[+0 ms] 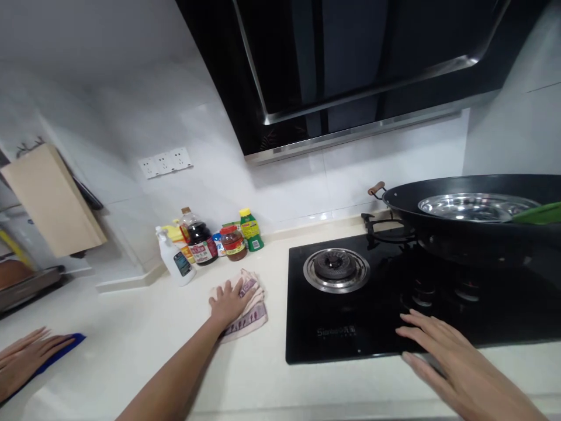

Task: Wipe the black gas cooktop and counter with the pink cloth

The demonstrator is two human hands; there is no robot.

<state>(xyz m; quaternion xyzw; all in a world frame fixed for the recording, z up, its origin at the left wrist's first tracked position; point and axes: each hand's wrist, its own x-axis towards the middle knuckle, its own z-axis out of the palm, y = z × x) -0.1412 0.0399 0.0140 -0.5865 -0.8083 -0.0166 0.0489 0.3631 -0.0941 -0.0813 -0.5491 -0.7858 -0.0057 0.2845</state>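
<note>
My left hand [230,303] lies with spread fingers on top of a pale cloth [254,318] with a purple pattern, pressing it to the counter left of the stove. Part of the cloth is hidden beneath my palm. At the right, my right hand [442,356] hovers over the front edge of the black gas stove [346,318], fingers apart and nothing in them. Close to its fingertips are the stove knobs [423,295]. A round burner [335,269] sits between my two hands, farther back.
Bottles and jars, including a white spray bottle [177,260], dark sauce bottle [199,242] and green bottle [251,231], stand by the wall. A large wok [460,240] holds a metal lid [473,206]. Another person's hands [30,356] rest on a blue cloth [61,352]. The range hood [350,70] overhangs.
</note>
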